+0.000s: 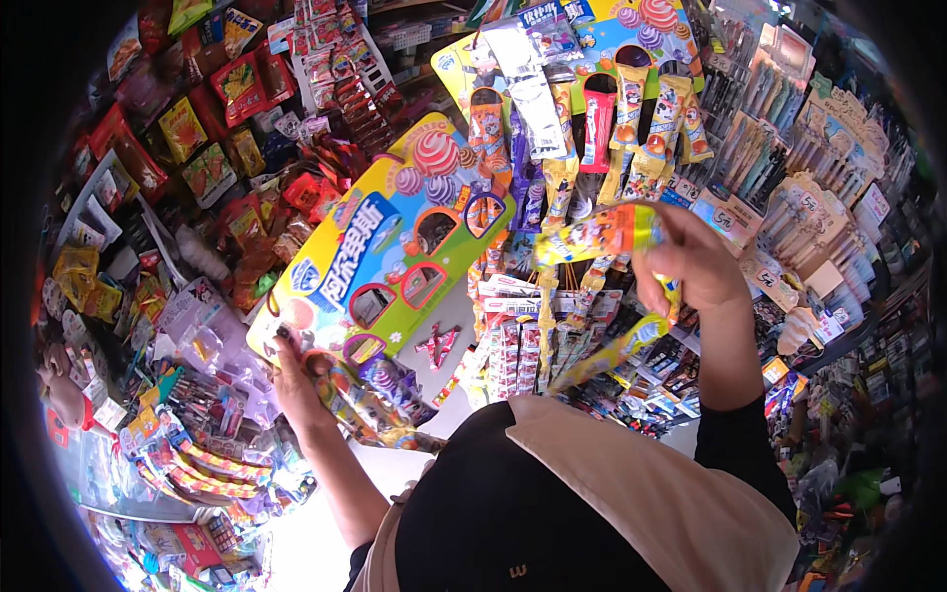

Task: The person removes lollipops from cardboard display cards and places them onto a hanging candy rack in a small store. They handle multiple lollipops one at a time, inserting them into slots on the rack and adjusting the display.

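Observation:
My left hand [294, 381] grips the lower left corner of a colourful cardboard display card [348, 259] with oval cut-outs. Several strips of candy packets [362, 399] hang from the card's lower holes beside that hand; its other holes are bare. In my right hand [684, 259] is a strip of candy packets [592, 235], its upper end stretched out towards the card and its lower part [621, 351] dangling. Behind, a second display card [592, 41] carries yellow, orange, red and purple packet strips.
Bagged snacks [237, 85] crowd the left side. Racks of pens [821, 229] stand at the right. Small red packets [438, 346] lie on the pale floor beyond the card. Toy packs [200, 459] fill a glass-edged counter at lower left.

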`<state>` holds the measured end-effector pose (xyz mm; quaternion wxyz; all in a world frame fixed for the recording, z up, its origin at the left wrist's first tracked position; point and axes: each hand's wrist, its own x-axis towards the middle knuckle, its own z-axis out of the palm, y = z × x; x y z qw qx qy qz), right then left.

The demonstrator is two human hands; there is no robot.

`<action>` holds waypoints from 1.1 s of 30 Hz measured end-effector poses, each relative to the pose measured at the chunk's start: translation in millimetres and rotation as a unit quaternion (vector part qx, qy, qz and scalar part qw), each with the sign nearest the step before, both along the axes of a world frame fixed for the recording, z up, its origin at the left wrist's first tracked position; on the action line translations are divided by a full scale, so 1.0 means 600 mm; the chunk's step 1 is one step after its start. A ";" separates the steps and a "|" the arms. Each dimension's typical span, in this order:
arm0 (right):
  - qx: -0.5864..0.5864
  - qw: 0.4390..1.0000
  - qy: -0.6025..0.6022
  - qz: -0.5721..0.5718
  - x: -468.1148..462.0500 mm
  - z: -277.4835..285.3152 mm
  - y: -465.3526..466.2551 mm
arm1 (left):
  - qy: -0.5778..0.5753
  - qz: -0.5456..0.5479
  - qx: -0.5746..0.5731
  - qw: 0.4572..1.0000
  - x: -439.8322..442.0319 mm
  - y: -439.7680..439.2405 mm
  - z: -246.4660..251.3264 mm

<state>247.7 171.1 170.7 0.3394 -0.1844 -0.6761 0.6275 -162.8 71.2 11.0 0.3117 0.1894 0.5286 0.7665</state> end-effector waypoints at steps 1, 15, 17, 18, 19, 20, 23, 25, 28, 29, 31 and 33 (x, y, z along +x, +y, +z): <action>0.011 0.999 -0.017 -0.033 0.003 0.013 0.000 | -0.012 0.014 0.024 1.000 -0.010 0.014 -0.008; 0.376 0.860 -0.031 -0.343 -0.015 0.078 0.072 | 0.006 -0.206 0.018 0.978 -0.006 0.278 0.043; 0.363 0.869 -0.029 -0.336 -0.023 0.085 0.089 | -0.017 -0.211 -0.012 0.977 0.010 0.328 0.071; 0.362 0.872 -0.031 -0.326 -0.025 0.090 0.098 | -0.012 -0.253 0.015 0.967 0.016 0.351 0.084; 0.356 0.870 -0.041 -0.339 -0.029 0.094 0.107 | -0.014 -0.300 0.037 0.953 0.023 0.373 0.094; 0.351 0.869 -0.045 -0.346 -0.034 0.097 0.118 | -0.008 -0.345 0.079 0.935 0.030 0.392 0.101; 0.331 0.868 -0.067 -0.365 -0.044 0.098 0.142 | -0.024 -0.465 0.127 0.876 0.049 0.450 0.113; 0.303 0.872 -0.070 -0.378 -0.049 0.092 0.151 | -0.027 -0.487 0.104 0.867 0.060 0.488 0.118; 0.295 0.853 -0.083 -0.422 -0.056 0.083 0.160 | 0.008 -0.513 0.086 0.854 0.078 0.539 0.125; 0.285 0.845 -0.090 -0.443 -0.059 0.082 0.163 | 0.000 -0.542 0.089 0.835 0.082 0.551 0.129; 0.337 0.806 -0.135 -0.467 -0.061 0.084 0.168 | 0.010 -0.582 0.094 0.807 0.091 0.568 0.136; 0.435 0.714 -0.227 -0.500 -0.063 0.094 0.178 | 0.045 -0.604 0.101 0.790 0.097 0.572 0.143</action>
